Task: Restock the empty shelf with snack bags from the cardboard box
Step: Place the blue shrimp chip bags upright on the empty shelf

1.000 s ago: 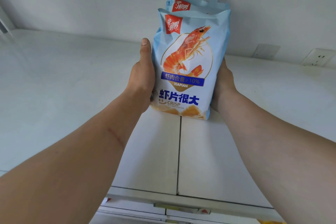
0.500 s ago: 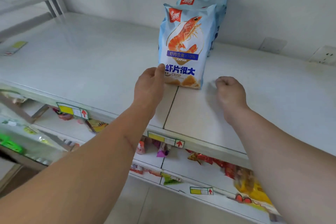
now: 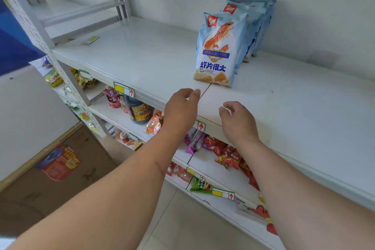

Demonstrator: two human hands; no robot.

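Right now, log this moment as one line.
left hand: empty | right hand: empty | shrimp chip bags: upright in row on top shelf | hands clear of bags

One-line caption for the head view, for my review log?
Both empty hands, left and right, hover near the shelf edge before three upright shrimp crisp bags.

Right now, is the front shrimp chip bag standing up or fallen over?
Standing up. The front bag rests on its bottom edge on the shelf, and neither hand touches it.

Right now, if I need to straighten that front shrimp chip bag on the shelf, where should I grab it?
Probably grip the front shrimp chip bag by both side edges at mid-height, coming from the front: it stands upright, facing you, with more bags close behind.
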